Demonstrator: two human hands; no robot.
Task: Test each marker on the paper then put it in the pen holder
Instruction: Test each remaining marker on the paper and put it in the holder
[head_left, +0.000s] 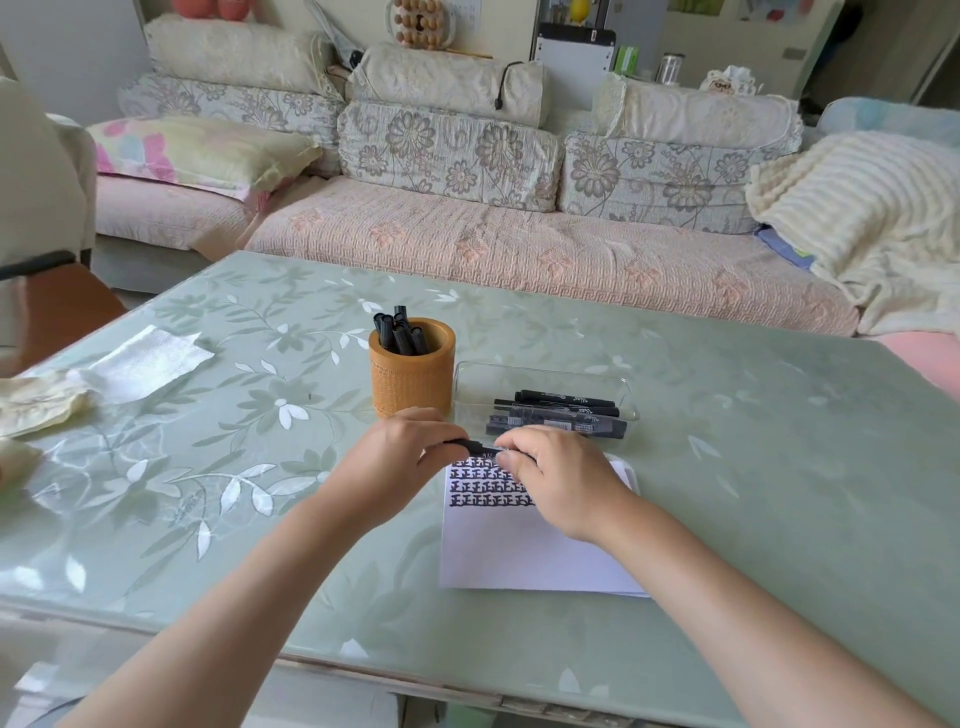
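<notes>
A black marker lies level between my two hands, just above the top edge of the white paper. My left hand grips its left end and my right hand pinches its right end. Rows of black test marks fill the paper's upper part, partly hidden by my right hand. The round brown pen holder stands behind my left hand with several black markers upright in it. A clear plastic tray to its right holds several more black markers lying flat.
The green floral table carries a white cloth and a crumpled cream cloth at the left. A sofa with cushions and a blanket runs behind the table. An orange-brown chair seat sits at far left.
</notes>
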